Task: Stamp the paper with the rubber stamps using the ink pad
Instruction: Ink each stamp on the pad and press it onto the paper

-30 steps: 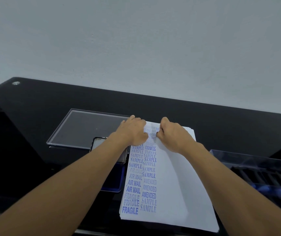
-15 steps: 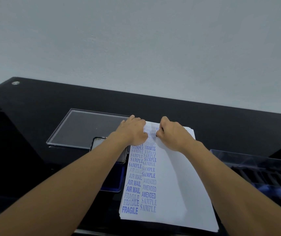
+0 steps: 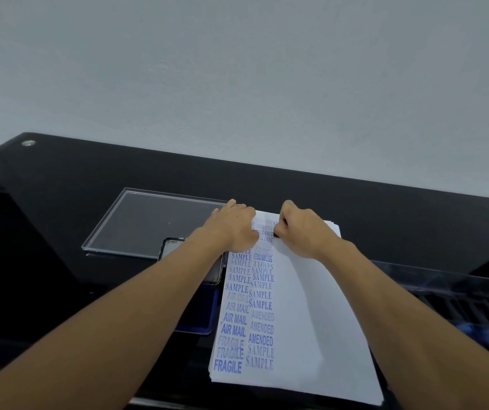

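A stack of white paper (image 3: 311, 321) lies on the black table, its left part covered in blue prints such as SAMPLE, AIR MAIL and FRAGILE. My right hand (image 3: 302, 232) is curled in a fist at the paper's far end and grips a rubber stamp (image 3: 279, 231), of which only a dark sliver shows, held down on the sheet. My left hand (image 3: 233, 229) rests on the paper's far left corner, holding it flat. The blue ink pad (image 3: 200, 316) sits left of the paper, partly hidden under my left forearm.
A clear acrylic lid (image 3: 148, 223) lies at the back left. A phone-like flat device (image 3: 175, 247) lies under my left arm, beyond the ink pad. A clear tray (image 3: 459, 303) with dark stamps stands to the right. A wall rises behind the table.
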The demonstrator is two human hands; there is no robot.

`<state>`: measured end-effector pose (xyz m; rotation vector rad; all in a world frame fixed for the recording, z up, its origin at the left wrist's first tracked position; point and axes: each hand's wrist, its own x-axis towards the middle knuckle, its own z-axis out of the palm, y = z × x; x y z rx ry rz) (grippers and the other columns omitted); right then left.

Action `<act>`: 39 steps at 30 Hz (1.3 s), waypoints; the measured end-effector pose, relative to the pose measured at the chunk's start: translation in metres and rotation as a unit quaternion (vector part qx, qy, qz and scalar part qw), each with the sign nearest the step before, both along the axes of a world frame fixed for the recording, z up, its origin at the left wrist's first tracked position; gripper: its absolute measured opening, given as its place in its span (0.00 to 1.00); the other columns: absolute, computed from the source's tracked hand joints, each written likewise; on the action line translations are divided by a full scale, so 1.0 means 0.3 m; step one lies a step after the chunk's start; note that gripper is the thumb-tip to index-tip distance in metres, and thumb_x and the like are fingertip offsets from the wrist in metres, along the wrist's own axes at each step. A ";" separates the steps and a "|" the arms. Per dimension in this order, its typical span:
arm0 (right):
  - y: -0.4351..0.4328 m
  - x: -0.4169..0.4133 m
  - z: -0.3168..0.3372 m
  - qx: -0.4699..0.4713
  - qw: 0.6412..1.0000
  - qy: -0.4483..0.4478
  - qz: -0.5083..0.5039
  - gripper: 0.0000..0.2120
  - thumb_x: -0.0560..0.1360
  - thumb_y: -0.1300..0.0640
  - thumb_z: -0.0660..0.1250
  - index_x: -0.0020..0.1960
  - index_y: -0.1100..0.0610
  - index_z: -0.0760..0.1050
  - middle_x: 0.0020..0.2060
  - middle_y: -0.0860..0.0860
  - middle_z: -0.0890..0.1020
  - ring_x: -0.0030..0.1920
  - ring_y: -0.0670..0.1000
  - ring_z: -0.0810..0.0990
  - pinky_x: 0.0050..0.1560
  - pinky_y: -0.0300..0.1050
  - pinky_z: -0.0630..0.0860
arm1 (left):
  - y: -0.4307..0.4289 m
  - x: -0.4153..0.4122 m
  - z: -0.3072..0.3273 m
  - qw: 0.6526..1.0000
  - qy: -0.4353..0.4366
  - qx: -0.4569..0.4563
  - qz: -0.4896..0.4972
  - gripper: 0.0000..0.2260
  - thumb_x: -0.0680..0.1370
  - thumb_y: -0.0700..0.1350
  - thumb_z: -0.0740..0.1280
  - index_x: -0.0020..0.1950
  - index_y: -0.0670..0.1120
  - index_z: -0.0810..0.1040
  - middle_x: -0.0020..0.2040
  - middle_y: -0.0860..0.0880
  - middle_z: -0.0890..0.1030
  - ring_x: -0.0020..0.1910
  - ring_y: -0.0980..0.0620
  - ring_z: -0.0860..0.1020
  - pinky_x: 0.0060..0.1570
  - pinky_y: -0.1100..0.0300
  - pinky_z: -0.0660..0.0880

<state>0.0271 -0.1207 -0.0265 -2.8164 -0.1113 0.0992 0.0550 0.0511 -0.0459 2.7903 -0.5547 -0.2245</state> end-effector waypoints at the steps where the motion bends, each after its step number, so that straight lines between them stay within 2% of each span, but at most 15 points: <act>1: 0.000 -0.002 -0.001 0.001 1.000 -0.002 0.000 0.08 0.82 0.54 0.59 0.49 0.58 0.65 0.37 0.56 0.78 0.31 0.51 0.71 0.32 0.47 0.67 | 0.000 0.000 0.001 1.000 -0.001 -0.001 -0.001 0.18 0.80 0.50 0.62 0.69 0.45 0.71 0.64 0.48 0.75 0.71 0.45 0.65 0.71 0.43 0.63; 11: 0.006 -0.026 -0.023 -0.018 0.999 -0.028 0.003 0.09 0.83 0.52 0.59 0.48 0.56 0.64 0.37 0.54 0.79 0.33 0.52 0.76 0.32 0.49 0.71 | 0.001 -0.010 0.008 1.000 -0.001 -0.001 0.003 0.18 0.80 0.50 0.62 0.68 0.45 0.71 0.63 0.49 0.75 0.72 0.45 0.64 0.69 0.44 0.65; 19: 0.005 -0.003 -0.008 -0.007 1.000 -0.002 -0.009 0.08 0.82 0.54 0.59 0.50 0.59 0.65 0.38 0.56 0.79 0.32 0.52 0.72 0.32 0.49 0.68 | -0.002 -0.014 0.015 1.000 0.011 0.011 0.004 0.18 0.80 0.50 0.61 0.68 0.45 0.71 0.62 0.48 0.74 0.73 0.44 0.62 0.70 0.43 0.64; 24: 0.005 -0.010 -0.011 -0.007 1.000 -0.008 -0.010 0.08 0.82 0.54 0.58 0.49 0.57 0.64 0.37 0.55 0.78 0.32 0.52 0.73 0.32 0.49 0.68 | -0.002 -0.017 0.023 1.000 0.011 0.011 0.002 0.15 0.80 0.50 0.61 0.65 0.45 0.72 0.59 0.49 0.75 0.67 0.46 0.66 0.68 0.42 0.66; 28: 0.009 -0.027 -0.017 -0.014 1.000 -0.017 -0.009 0.08 0.83 0.52 0.58 0.49 0.56 0.64 0.38 0.54 0.79 0.33 0.51 0.75 0.33 0.48 0.71 | 0.002 -0.019 0.027 1.000 0.017 0.009 0.003 0.15 0.80 0.50 0.62 0.64 0.46 0.72 0.57 0.49 0.75 0.67 0.46 0.67 0.69 0.42 0.65; 31: 0.015 -0.020 -0.011 -0.013 1.000 -0.014 -0.016 0.08 0.82 0.53 0.58 0.49 0.56 0.64 0.38 0.54 0.79 0.32 0.50 0.73 0.33 0.47 0.70 | 0.003 -0.031 0.043 1.000 0.029 0.009 0.008 0.17 0.80 0.49 0.61 0.68 0.45 0.71 0.63 0.47 0.74 0.72 0.44 0.64 0.73 0.42 0.62; 34: 0.019 -0.013 0.004 -0.004 1.000 0.003 -0.021 0.07 0.82 0.53 0.58 0.50 0.57 0.65 0.39 0.55 0.79 0.33 0.51 0.73 0.33 0.48 0.70 | 0.009 -0.059 0.074 1.000 0.014 -0.004 0.019 0.22 0.81 0.48 0.60 0.75 0.44 0.66 0.75 0.45 0.65 0.77 0.45 0.57 0.75 0.43 0.58; 39: 0.015 -0.024 0.043 0.027 0.998 0.049 -0.021 0.06 0.82 0.54 0.58 0.51 0.57 0.66 0.41 0.55 0.78 0.36 0.52 0.74 0.36 0.48 0.69 | 0.038 -0.091 0.132 0.999 -0.006 -0.036 0.039 0.24 0.83 0.48 0.59 0.78 0.45 0.61 0.79 0.47 0.60 0.79 0.47 0.53 0.76 0.45 0.56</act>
